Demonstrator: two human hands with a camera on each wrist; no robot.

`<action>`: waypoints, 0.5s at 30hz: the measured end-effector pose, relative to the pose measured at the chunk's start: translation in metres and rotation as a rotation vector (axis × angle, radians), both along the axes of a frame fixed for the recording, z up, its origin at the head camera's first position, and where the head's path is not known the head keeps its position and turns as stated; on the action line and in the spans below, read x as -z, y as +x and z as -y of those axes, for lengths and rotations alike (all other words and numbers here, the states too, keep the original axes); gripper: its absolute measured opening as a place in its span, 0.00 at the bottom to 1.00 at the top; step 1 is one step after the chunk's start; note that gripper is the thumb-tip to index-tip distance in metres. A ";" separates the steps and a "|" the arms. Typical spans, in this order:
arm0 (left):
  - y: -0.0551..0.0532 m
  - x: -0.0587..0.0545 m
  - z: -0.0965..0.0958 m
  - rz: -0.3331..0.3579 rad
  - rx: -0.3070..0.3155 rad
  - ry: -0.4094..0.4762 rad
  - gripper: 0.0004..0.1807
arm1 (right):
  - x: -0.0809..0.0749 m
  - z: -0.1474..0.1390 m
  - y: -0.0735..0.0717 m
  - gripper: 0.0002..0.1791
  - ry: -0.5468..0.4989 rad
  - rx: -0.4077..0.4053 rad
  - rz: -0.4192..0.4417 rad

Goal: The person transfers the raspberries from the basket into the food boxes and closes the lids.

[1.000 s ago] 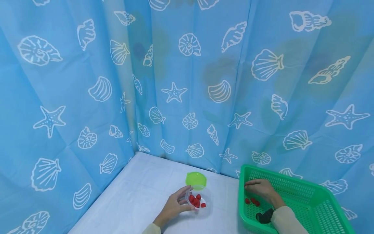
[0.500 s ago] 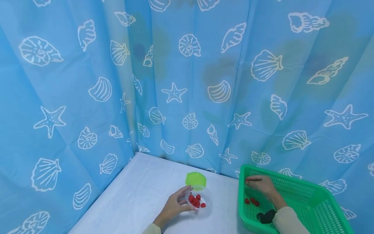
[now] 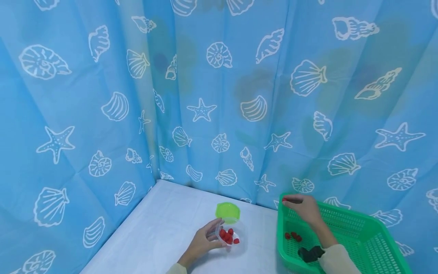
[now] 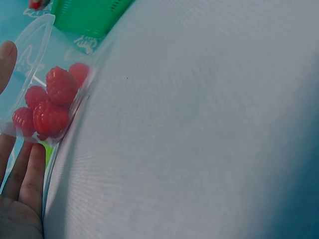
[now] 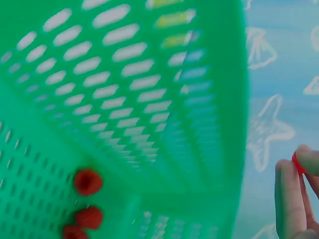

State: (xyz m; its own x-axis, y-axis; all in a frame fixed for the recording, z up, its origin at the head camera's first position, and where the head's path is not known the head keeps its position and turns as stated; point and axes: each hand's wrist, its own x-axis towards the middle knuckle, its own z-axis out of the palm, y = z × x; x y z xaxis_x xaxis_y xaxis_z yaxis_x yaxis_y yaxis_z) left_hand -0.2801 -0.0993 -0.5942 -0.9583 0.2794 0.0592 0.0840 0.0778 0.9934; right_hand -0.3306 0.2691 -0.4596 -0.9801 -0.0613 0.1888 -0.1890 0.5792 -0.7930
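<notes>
My left hand (image 3: 202, 242) holds a clear plastic tub (image 3: 242, 231) by its near-left side, thumb and fingers round the rim. Several raspberries (image 4: 51, 117) lie inside the tub, which stands on the white table. Above the far-left corner of a green basket (image 3: 281, 243), my right hand (image 3: 305, 208) pinches one raspberry (image 5: 298, 163) between thumb and fingertips. Down on the basket floor are 3 more raspberries (image 5: 88, 181). Nearer the sleeve, a black object (image 3: 310, 254) of unclear kind lies in the basket.
A light green lid (image 3: 227, 210) lies on the white table (image 3: 164, 224) just behind the tub. Blue curtains (image 3: 202, 152) with white shell prints hang along the left and back edges of the table. The basket's perforated walls rise around the raspberries in it.
My right hand has risen from inside the basket to its rim level, bringing up a raspberry. The left hand and tub have stayed in place; the head view has shifted slightly.
</notes>
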 end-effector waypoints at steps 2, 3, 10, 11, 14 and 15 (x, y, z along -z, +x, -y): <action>0.000 0.000 0.000 0.006 -0.001 -0.001 0.45 | -0.006 0.008 0.004 0.20 0.003 0.001 -0.022; 0.001 0.000 0.000 0.008 -0.001 -0.001 0.45 | -0.009 0.011 0.005 0.20 -0.007 -0.003 -0.028; 0.001 0.000 0.000 -0.010 0.006 0.004 0.46 | -0.015 0.037 0.010 0.18 -0.021 -0.014 -0.075; 0.001 0.000 0.001 -0.015 0.009 0.008 0.46 | -0.016 0.042 0.012 0.18 -0.033 -0.022 -0.083; 0.001 0.000 0.001 -0.021 0.013 0.013 0.46 | -0.018 0.056 0.017 0.16 -0.064 -0.049 -0.103; 0.001 0.000 0.000 -0.020 0.012 0.011 0.46 | -0.020 0.061 0.020 0.16 -0.076 -0.054 -0.105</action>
